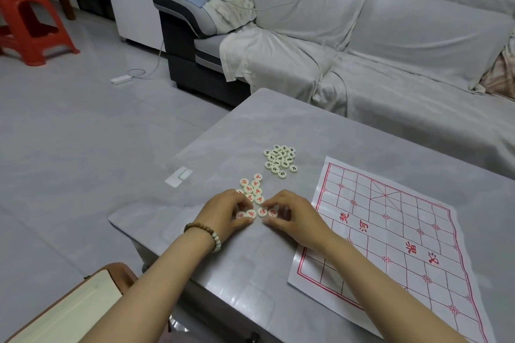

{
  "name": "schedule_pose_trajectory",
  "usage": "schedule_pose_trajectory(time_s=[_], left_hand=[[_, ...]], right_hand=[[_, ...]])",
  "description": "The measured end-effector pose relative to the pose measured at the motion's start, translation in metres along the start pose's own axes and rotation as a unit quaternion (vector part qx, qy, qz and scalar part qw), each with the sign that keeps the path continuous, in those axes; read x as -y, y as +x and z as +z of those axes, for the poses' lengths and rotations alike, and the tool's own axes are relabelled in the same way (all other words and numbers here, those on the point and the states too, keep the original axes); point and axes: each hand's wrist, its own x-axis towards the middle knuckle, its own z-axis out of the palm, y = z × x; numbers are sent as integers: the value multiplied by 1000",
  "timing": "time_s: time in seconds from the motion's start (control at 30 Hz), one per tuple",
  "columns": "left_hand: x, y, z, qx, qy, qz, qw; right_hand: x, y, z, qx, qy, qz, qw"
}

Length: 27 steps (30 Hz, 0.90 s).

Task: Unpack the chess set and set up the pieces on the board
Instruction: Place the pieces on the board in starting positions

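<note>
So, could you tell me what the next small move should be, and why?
Probably carry one of the red-lettered pieces with the right hand to the paper xiangqi board: that hand and the left hand curl round red pieces, and the board beside them holds none yet.

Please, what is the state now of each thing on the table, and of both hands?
Board: spread flat on the table, no pieces on it.
Red pieces: face up, in a loose cluster beside the board.
Black pieces: face up, in a separate cluster, untouched.
Left hand: curled round some red pieces.
Right hand: pinches red pieces.
</note>
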Motion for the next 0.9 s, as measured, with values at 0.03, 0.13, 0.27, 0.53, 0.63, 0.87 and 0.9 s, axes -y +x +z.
schedule_pose_trajectory(time_s=[0.03,0.13,0.27,0.53,0.63,0.87,0.9], left_hand=[[0,0,-1,-1,1,1,1000],[-2,0,-2,2,7,1,1000],[-8,1,0,10,14,4,1000],[-75,18,24,9,-62,90,994],[-111,26,41,25,-89,113,989],[-152,39,89,130,-20,109,985],[-152,39,94,154,-9,97,983]], right_hand=[[1,1,1,-1,-7,-2,1000],[4,3,2,-7,-19,0,1000],[6,-3,0,-4,-40,-2,999],[-17,-70,-69,-159,42,79,983],[-34,-104,-93,-182,47,125,974],[-64,-146,-97,-113,-39,196,973],[-67,-148,-94,-94,-54,200,974]])
